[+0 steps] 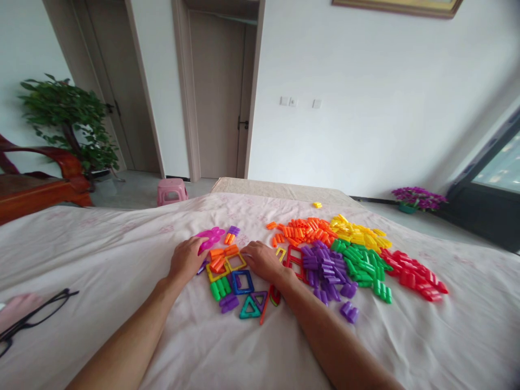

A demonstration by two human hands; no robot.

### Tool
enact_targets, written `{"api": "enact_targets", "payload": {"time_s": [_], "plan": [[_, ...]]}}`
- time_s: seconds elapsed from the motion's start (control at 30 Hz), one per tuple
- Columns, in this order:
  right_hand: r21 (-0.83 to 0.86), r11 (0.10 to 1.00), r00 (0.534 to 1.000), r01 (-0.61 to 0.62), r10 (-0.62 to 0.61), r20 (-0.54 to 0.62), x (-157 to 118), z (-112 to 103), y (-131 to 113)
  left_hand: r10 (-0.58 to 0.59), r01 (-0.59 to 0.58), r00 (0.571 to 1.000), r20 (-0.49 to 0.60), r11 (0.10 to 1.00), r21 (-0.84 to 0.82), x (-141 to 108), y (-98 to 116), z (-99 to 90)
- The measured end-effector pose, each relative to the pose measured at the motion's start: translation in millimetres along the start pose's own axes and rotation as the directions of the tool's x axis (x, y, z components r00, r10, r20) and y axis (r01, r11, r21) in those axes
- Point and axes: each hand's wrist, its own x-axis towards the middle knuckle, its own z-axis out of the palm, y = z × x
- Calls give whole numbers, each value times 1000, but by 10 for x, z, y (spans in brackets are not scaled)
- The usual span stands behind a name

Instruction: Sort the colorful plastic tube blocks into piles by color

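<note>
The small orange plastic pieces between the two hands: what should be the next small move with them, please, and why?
Perhaps the right hand could carry one of the small orange plastic pieces to the large orange plastic heap beyond it. These pieces lie close to this hand, mixed with green plastic pieces and a yellow square plastic frame, while that heap looks all orange.

Left grip (185,259) and right grip (263,261) both bare; bare forearms (140,327) behind them, narrowest next to grip, widening further back.

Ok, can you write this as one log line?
left hand: beside magenta piece | right hand: beside yellow frame | between hands: orange pieces
</note>
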Motion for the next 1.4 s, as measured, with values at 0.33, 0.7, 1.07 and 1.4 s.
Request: {"api": "enact_targets", "payload": {"time_s": [0.33, 0.7, 1.07, 1.4], "plan": [[98, 986, 989, 132, -125, -74, -4, 51, -47, 4, -4, 1000, -1, 1000, 7, 1, -2, 1], [114, 992, 997, 51, -44, -64, 24, 106, -15, 9, -9, 1000, 0, 1000, -7, 2, -8, 3], [175, 980, 993, -93, 103, -50, 30, 74, 134, 0, 0, 1000, -4, 1000, -31, -1, 14, -17], [329, 923, 935, -202, 282, -216, 69, -21, 215, 4, -4, 1000, 8, 1000, -2, 3, 5, -9]]}}
